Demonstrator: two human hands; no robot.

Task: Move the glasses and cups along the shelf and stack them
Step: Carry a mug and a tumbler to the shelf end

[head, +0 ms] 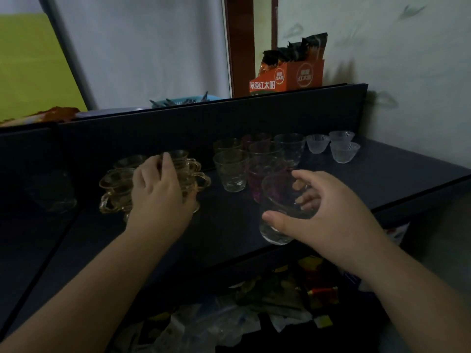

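On the dark shelf (229, 225), my right hand (328, 215) grips a clear tumbler (277, 207) near the front edge, thumb on the near side and fingers round the far side. My left hand (158, 192) is curled round a stack of amber handled cups (193, 174) at the left. More amber cups (114, 184) sit just left of that stack. Behind stand several tumblers (232, 171), one of them purple-tinted (257, 177). Three small ribbed glass cups (342, 151) stand at the far right.
A raised dark back panel (229, 115) runs behind the shelf, with an orange packet box (288, 75) on its top at the right. A white wall closes off the right end. Below the shelf lies a clutter of packets and bags (254, 309).
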